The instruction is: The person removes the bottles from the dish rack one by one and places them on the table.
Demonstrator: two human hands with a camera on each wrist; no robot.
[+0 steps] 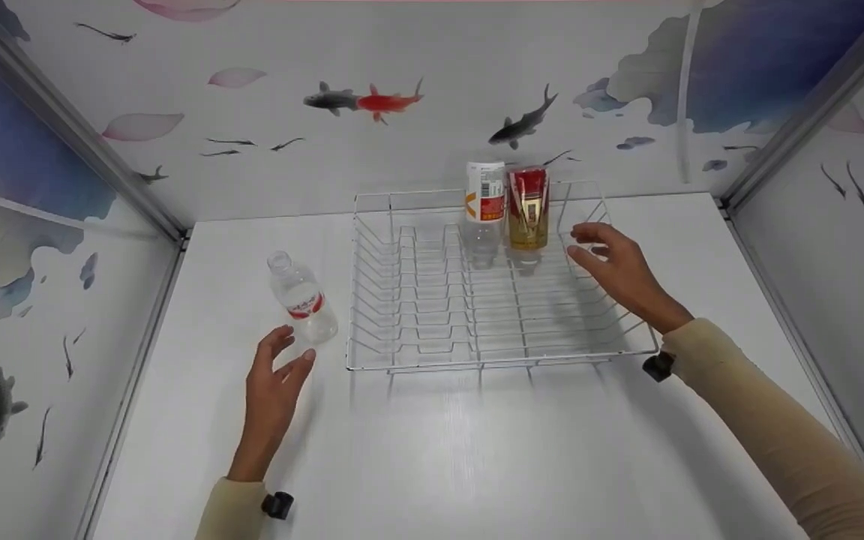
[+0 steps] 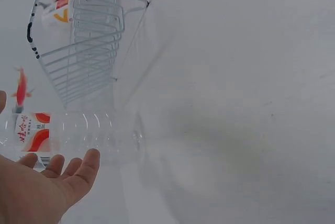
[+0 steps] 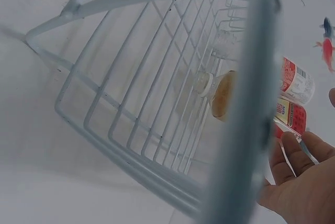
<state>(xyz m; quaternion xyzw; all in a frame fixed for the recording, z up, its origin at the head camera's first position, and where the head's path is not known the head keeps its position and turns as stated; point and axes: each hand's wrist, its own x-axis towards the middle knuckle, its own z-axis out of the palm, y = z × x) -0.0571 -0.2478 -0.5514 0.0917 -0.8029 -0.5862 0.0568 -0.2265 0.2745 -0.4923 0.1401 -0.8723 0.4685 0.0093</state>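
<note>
One clear plastic bottle with a red-and-white label, out of three bottles counted, is stood upright on the white tabletop, just left of the white wire dish rack. Two more are held within the rack, side by side toward its back and both set neck down: one clear plastic bottle with a white, red and orange label, and, to its right, one amber-filled bottle with a red-and-gold label and white cap.

Two bare hands are seen. By the rack's left side, the left hand is held with thumb and fingers wide apart near the base of the upright bottle; whether it is touched cannot be told. Over the rack's right side, the right hand is held half spread, gripping nothing, near the amber-filled bottle. Two beige sleeves are worn. Behind the rack, one red fish is printed on the white back panel.
</note>
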